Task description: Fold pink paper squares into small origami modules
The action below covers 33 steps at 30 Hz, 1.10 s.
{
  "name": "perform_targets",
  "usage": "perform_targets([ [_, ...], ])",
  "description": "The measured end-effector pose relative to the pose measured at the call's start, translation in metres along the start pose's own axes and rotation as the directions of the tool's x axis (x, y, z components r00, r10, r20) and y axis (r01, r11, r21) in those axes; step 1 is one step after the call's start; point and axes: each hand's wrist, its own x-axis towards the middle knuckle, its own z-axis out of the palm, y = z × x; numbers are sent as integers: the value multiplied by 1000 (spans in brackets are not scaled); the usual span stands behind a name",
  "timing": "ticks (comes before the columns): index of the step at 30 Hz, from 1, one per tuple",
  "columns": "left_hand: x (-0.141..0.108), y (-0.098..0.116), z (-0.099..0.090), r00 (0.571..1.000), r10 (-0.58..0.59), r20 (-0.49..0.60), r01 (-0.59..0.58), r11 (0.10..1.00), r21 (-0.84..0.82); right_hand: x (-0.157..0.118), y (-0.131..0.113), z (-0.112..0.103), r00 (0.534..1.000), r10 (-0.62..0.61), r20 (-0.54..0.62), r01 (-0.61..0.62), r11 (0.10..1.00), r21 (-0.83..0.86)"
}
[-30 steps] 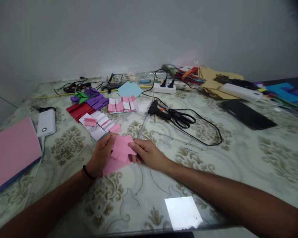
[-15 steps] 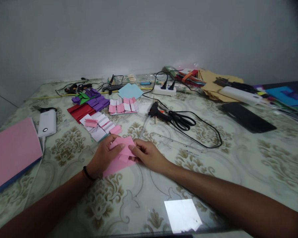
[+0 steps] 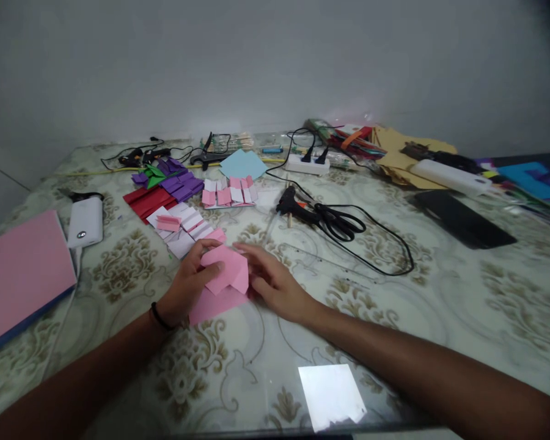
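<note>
A folded piece of pink paper (image 3: 224,269) is held up between my two hands, with angled flaps showing on its front. My left hand (image 3: 187,286) grips its left side, thumb pressed on the front and fingers behind. At the right edge, my right hand (image 3: 277,286) has curved fingers around the paper; its thumb lies beside the edge, and some fingertips are hidden. Below them, a flat pink sheet (image 3: 213,307) lies on the table. Just beyond my left hand are white and pink folded papers (image 3: 183,225).
A black glue gun (image 3: 297,208) with a coiled cord lies ahead, near a clear ruler (image 3: 325,263). A white power bank (image 3: 86,221) and pink paper stack (image 3: 22,275) are at left. A power strip (image 3: 308,164) stands behind; a black phone-like slab (image 3: 462,219) lies right.
My right thumb has come off the front of the folded paper to its right edge. The folded paper has turned, showing different flaps. The view has shifted slightly.
</note>
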Motion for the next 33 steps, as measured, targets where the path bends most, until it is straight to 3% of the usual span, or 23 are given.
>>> perform_targets([
  [4, 0, 3, 2, 999, -35, 19, 37, 990, -138, 1, -2, 0, 994, -107, 6, 107, 982, -157],
  [7, 0, 3, 3, 999, -47, -19, 43, 986, -160, 2, -5, 1, 997, -81, 6, 80, 979, -187],
  [10, -1, 2, 2, 1000, 1, -24, -2, 997, -77, 3, -6, 3, 998, -66, 23, 70, 979, -189],
  [15, -4, 3, 1, 990, 128, 59, -137, 970, 203, 4, -4, 3, 992, -127, 17, 128, 976, -178],
  [24, -1, 1, -1, 985, 168, 26, -169, 954, 249, 3, -3, 2, 990, -141, 12, 140, 969, -202],
  [30, -1, -3, -2, 997, 78, 21, -80, 990, 116, 1, -1, 1, 997, -16, -78, 0, 980, -198],
  [33, 0, -4, -2, 994, 109, 13, -110, 977, 183, 2, -1, 1, 994, -85, -65, 68, 972, -224],
])
